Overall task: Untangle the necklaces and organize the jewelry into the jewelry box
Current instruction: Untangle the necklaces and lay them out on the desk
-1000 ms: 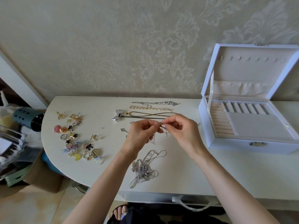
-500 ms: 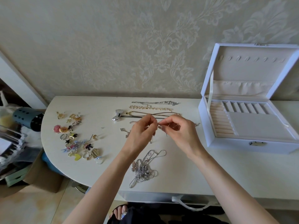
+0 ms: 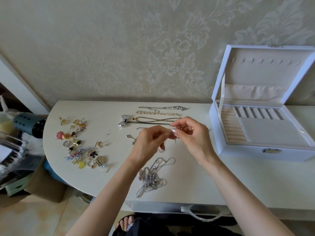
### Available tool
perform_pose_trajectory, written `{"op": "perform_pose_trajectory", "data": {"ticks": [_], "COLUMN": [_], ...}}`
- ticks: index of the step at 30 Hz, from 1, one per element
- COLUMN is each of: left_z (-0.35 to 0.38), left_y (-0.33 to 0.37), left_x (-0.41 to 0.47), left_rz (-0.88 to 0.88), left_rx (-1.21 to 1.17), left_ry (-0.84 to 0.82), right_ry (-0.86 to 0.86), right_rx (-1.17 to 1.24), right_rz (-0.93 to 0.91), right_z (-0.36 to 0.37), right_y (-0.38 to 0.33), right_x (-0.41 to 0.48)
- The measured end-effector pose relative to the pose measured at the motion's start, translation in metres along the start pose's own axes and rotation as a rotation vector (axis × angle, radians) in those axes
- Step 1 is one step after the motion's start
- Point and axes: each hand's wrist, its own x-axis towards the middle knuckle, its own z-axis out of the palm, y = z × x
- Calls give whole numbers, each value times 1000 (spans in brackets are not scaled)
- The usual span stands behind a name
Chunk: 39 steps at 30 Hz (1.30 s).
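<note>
Box (image 3: 247, 153) stands open on the table (image 3: 196, 188) to my right; the silver tangle (image 3: 151, 178) lies just below my hands. Left grip (image 3: 147, 143) and right grip (image 3: 193, 136) each pinch one fine chain (image 3: 175, 142) above the table, fingertips almost touching. I judge it feather-light, limp, slippery and snag-prone: hold near the knot, tease rather than pull. It's thin, silver, barely visible.

1. A home: pale embossed damask wallpaper (image 3: 170, 48) covers the wall behind.
2. A white counter (image 3: 238, 184) with a rounded end stands against that wall. It carries an open jewelry box (image 3: 242, 154) and loose trinkets (image 3: 80, 143).
3. To the left, on a beige floor (image 3: 34, 218), sit a cardboard box (image 3: 44, 184) and household clutter.
4. A foot (image 3: 125, 224) with bare toes shows below the counter.
5. Perhaps a bedroom corner, though the view shows too little to tell.
</note>
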Motion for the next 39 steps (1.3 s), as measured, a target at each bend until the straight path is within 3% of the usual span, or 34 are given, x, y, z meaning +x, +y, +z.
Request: {"op": "perform_pose_trajectory", "data": {"ticks": [6, 18, 39], "left_z": [-2, -1, 0], "left_y": [0, 4, 4], "left_x": [2, -2, 0], "left_rz": [-99, -32, -38], "left_rx": [-77, -54, -100], "left_ry": [68, -33, 2], "right_ry": [-31, -18, -102], "right_rx": [-48, -8, 38], "right_rz": [0, 19, 27], "right_z": [0, -2, -2], "right_y": [1, 2, -3], "right_x": [-1, 0, -1]}}
